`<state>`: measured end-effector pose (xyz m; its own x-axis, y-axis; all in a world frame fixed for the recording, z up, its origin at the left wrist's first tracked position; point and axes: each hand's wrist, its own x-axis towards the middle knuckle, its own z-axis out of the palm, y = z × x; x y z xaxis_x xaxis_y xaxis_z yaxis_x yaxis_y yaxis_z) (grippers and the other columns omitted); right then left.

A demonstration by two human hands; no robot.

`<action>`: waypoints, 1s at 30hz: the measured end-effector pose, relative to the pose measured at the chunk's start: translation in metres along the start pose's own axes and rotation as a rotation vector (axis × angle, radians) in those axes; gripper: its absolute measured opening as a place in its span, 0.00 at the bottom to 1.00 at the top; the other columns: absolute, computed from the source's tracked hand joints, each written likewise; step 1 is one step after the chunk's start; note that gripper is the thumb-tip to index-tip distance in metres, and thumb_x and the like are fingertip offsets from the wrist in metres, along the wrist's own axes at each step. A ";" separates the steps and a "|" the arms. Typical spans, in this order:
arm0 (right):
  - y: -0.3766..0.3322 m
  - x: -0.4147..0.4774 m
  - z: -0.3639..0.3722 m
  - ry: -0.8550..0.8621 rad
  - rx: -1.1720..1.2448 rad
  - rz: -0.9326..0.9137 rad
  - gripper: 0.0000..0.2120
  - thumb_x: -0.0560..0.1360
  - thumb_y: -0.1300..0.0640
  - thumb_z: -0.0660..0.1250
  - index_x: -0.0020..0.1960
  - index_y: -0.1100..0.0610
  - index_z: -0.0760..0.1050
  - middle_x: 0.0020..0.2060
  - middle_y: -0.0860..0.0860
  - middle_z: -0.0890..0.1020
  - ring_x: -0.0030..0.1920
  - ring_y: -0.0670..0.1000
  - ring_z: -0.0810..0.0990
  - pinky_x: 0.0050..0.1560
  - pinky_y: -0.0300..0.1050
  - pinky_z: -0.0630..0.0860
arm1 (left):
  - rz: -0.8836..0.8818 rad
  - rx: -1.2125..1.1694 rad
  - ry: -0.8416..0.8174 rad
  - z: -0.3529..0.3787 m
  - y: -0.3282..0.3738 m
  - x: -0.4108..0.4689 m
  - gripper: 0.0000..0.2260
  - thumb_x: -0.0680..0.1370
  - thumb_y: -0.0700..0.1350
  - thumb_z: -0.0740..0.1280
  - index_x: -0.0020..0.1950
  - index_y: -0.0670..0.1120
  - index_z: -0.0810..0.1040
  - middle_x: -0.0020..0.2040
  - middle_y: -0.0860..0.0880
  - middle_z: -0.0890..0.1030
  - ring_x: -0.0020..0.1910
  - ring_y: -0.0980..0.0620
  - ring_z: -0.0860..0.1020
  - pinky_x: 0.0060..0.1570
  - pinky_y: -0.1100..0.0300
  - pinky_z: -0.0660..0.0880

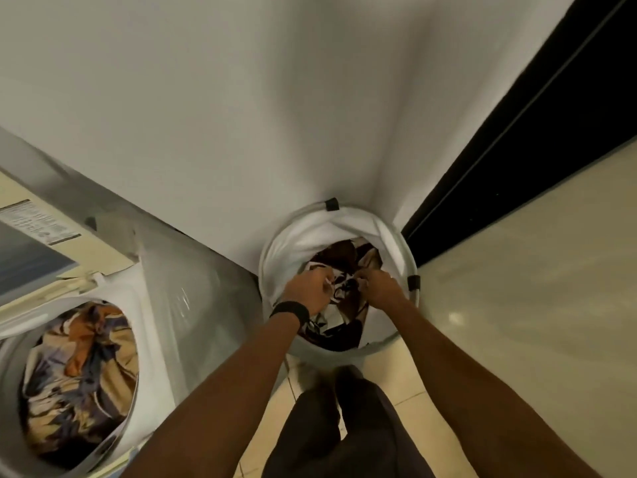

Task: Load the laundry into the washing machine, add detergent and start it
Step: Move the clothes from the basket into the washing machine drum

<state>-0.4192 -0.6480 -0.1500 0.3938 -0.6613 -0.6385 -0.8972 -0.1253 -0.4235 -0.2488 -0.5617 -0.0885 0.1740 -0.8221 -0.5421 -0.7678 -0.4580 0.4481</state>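
Now left hand (307, 288) and right hand (382, 288) clutch laundry (339, 327) in the hamper (281, 248); washer (146, 298) holds patterned clothes (81, 374).

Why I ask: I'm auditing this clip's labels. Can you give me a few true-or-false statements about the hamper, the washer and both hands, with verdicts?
1. The left hand and right hand both grip the dark brown-and-white patterned laundry inside the round white fabric hamper. True.
2. The white top-loading washing machine has an empty drum. False: beige, orange and purple patterned fabric fills it.
3. The black wristband sits on the right wrist. False: it is on the left wrist.
4. The washing machine's cream lid is open. True.
5. The hamper stands on top of the washing machine. False: it stands on the glossy tiled floor, to the machine's right.
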 end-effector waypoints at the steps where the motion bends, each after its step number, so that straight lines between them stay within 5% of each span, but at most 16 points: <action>1: 0.004 0.006 0.011 -0.039 -0.021 0.017 0.20 0.80 0.56 0.65 0.71 0.49 0.75 0.65 0.56 0.80 0.64 0.60 0.79 0.63 0.53 0.76 | -0.019 -0.014 -0.027 0.007 -0.004 0.005 0.12 0.80 0.45 0.65 0.63 0.51 0.79 0.57 0.47 0.84 0.56 0.43 0.81 0.56 0.51 0.79; 7: 0.010 0.014 0.051 0.069 -0.080 0.164 0.27 0.78 0.53 0.67 0.75 0.50 0.64 0.56 0.57 0.82 0.58 0.61 0.81 0.55 0.56 0.80 | -0.087 -0.142 -0.125 0.033 -0.026 0.015 0.10 0.81 0.45 0.65 0.61 0.52 0.80 0.54 0.48 0.85 0.53 0.46 0.81 0.55 0.52 0.79; 14: -0.029 -0.013 0.041 0.253 0.549 0.155 0.16 0.79 0.54 0.67 0.65 0.55 0.74 0.54 0.54 0.83 0.54 0.55 0.81 0.58 0.51 0.77 | -0.086 -0.229 -0.195 0.024 -0.042 0.010 0.19 0.79 0.46 0.70 0.70 0.49 0.75 0.59 0.48 0.83 0.58 0.46 0.80 0.57 0.57 0.75; 17: -0.053 -0.036 0.040 0.205 0.752 0.084 0.08 0.76 0.53 0.66 0.47 0.58 0.79 0.41 0.53 0.83 0.43 0.52 0.80 0.50 0.51 0.77 | -0.153 -0.356 -0.193 0.018 -0.044 0.010 0.14 0.83 0.45 0.63 0.67 0.48 0.76 0.60 0.45 0.82 0.57 0.44 0.80 0.56 0.54 0.75; 20: -0.072 -0.048 0.048 0.102 0.780 0.016 0.13 0.73 0.52 0.64 0.38 0.61 0.74 0.33 0.54 0.76 0.36 0.49 0.75 0.42 0.49 0.73 | -0.368 -0.751 -0.178 0.012 -0.044 0.015 0.13 0.83 0.53 0.58 0.54 0.49 0.80 0.57 0.41 0.83 0.56 0.40 0.80 0.62 0.44 0.77; 22: -0.084 -0.056 0.052 0.007 0.753 -0.019 0.10 0.74 0.60 0.65 0.37 0.64 0.74 0.33 0.55 0.76 0.36 0.49 0.75 0.42 0.47 0.73 | -0.461 -0.960 -0.228 0.009 -0.048 0.013 0.19 0.82 0.62 0.60 0.61 0.51 0.80 0.59 0.46 0.81 0.61 0.43 0.78 0.67 0.44 0.74; 24: -0.090 -0.060 0.055 -0.088 0.714 -0.067 0.08 0.74 0.66 0.65 0.36 0.65 0.75 0.33 0.55 0.77 0.36 0.49 0.76 0.44 0.46 0.74 | -0.388 -0.921 -0.254 0.011 -0.059 0.010 0.27 0.75 0.68 0.67 0.66 0.52 0.79 0.61 0.51 0.81 0.62 0.47 0.79 0.67 0.46 0.75; 27: -0.086 -0.059 0.055 -0.161 0.705 -0.078 0.13 0.75 0.70 0.64 0.41 0.57 0.83 0.38 0.49 0.84 0.40 0.45 0.82 0.48 0.42 0.79 | -0.300 -0.803 -0.066 0.019 -0.081 0.011 0.12 0.77 0.52 0.72 0.59 0.51 0.84 0.54 0.48 0.86 0.54 0.48 0.83 0.61 0.46 0.80; 30: -0.075 -0.047 0.055 0.061 0.625 -0.120 0.16 0.74 0.71 0.63 0.50 0.56 0.84 0.48 0.47 0.85 0.51 0.49 0.83 0.56 0.47 0.80 | -0.297 -0.860 0.042 0.007 -0.089 0.005 0.10 0.84 0.44 0.65 0.62 0.47 0.83 0.55 0.47 0.85 0.55 0.48 0.82 0.55 0.56 0.80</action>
<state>-0.3598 -0.5672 -0.1234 0.4554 -0.7128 -0.5334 -0.5546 0.2415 -0.7963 -0.1837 -0.5225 -0.1362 0.3265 -0.6338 -0.7013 0.0345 -0.7334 0.6789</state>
